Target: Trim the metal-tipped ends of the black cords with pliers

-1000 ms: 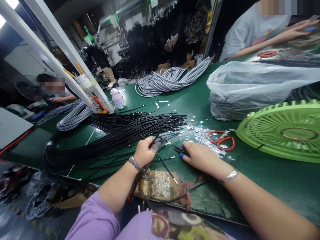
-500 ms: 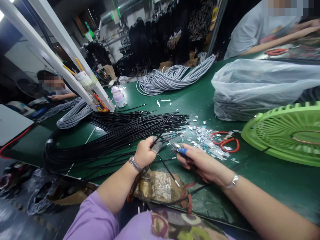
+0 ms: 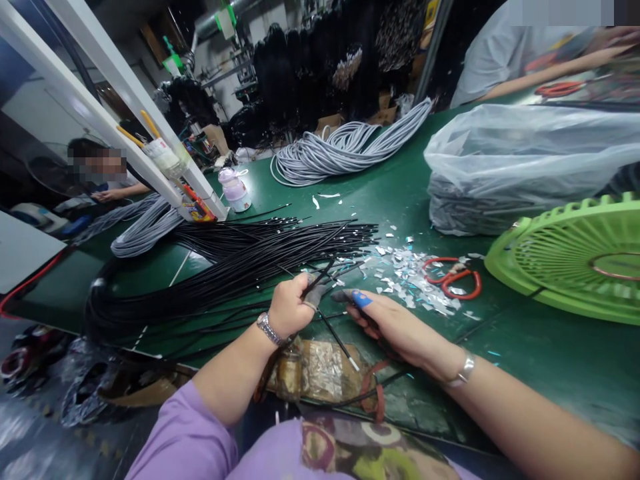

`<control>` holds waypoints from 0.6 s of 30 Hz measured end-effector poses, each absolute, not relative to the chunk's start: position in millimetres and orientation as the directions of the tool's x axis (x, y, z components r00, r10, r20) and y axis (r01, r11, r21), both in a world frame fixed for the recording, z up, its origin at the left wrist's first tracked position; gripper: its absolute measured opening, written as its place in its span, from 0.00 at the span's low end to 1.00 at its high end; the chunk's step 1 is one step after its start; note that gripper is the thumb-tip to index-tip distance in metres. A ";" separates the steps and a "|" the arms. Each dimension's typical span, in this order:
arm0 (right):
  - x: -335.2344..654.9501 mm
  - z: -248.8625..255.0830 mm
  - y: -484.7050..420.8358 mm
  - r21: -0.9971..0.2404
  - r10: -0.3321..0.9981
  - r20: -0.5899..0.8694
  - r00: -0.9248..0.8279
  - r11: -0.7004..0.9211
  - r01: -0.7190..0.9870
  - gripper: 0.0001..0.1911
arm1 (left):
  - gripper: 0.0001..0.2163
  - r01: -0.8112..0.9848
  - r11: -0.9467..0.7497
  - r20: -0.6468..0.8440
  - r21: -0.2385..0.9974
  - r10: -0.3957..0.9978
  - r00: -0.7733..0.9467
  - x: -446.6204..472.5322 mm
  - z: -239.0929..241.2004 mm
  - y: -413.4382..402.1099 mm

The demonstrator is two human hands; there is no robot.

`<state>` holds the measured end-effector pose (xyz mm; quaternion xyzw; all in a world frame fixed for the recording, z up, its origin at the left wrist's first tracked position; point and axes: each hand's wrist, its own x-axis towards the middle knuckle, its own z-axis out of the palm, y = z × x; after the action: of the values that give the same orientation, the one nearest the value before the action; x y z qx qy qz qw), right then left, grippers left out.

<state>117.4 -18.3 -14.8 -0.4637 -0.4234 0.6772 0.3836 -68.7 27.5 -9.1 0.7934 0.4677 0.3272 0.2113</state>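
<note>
My left hand (image 3: 290, 303) is closed in a fist round a few thin black cables (image 3: 325, 273), whose ends stick out toward the right. My right hand (image 3: 395, 323) is closed round a small dark tool whose tip meets those cable ends; a blue tape patch (image 3: 361, 298) covers one fingertip. A large bundle of black cables (image 3: 225, 267) lies across the green table (image 3: 525, 353) just beyond my left hand. Silvery foil scraps (image 3: 410, 273) are scattered to the right of the cable ends.
Red-handled scissors (image 3: 455, 279) lie among the scraps. A green fan grille (image 3: 575, 257) sits at the right, a plastic bag of cables (image 3: 520, 160) behind it. Grey cable coils (image 3: 345, 147) lie at the back. Other people work at far left and top right.
My right hand has lifted off the table and moved left with the tool, up to the cable ends in my left hand. The left hand has stayed in place.
</note>
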 end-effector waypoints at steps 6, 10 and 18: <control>112.2 -15.1 -18.8 -0.853 0.886 -0.361 -0.292 -0.440 -0.279 0.32 | 0.08 0.577 -0.493 0.322 0.651 0.868 0.379 -68.2 -9.4 26.8; 110.2 -15.1 -18.3 -0.825 0.860 -0.387 -0.332 -0.484 -0.292 0.33 | 0.07 0.574 -0.496 0.324 0.651 0.866 0.381 -68.0 -9.5 26.0; 108.7 -15.2 -18.4 -0.830 0.875 -0.370 -0.312 -0.462 -0.313 0.33 | 0.08 0.547 -0.498 0.312 0.673 0.862 0.400 -66.8 -10.7 24.1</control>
<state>108.7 -18.4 -15.2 -0.4278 -0.3287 0.7404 0.4010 -66.8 24.1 -10.7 0.8012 0.4396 0.3269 0.2406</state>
